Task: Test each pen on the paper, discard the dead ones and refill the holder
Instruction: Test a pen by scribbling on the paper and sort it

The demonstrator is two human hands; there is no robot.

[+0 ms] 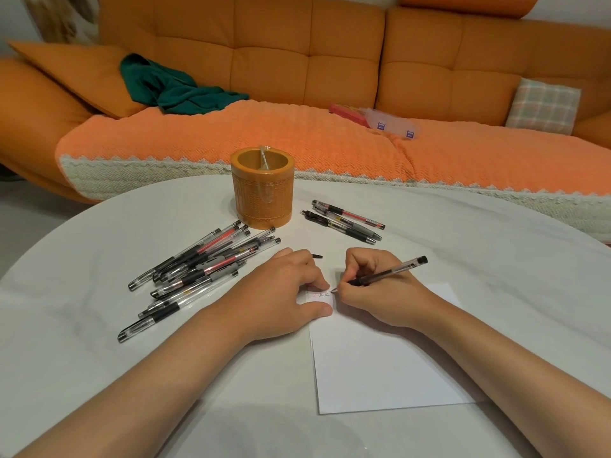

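Right hand: the right hand (373, 292) held a black pen (391, 270) in a closed writing grip, fingers curled round the barrel near the tip, with the tip on the paper (380, 368) at its upper left corner.
Left hand: the left hand (291, 292) lay on that same corner, its grip holding nothing, finger and thumb pressed down to pin the sheet.
Marks: a few small scribbles showed between the hands; whether this pen gave ink was too small to tell.
Big pile (198, 269): many pens lay heaped on the worktop (99, 358), left of the hands.
Small group (347, 221): a few pens lay right of the holder (263, 190), well apart from the heap.
Holder: upright behind the hands, with no pens seen standing in it.
Cap (317, 256): a small black piece lay just beyond the left fingers.
Risk, mixing: nothing marked which pens were dead, so a misplaced pen could have spoiled the sorting.
Risk, rolling: a brush of the left forearm could have scattered the heap towards the edge.
Risk, misjudging: so crowded a corner could have hidden a faint line, passing a dead pen as good.
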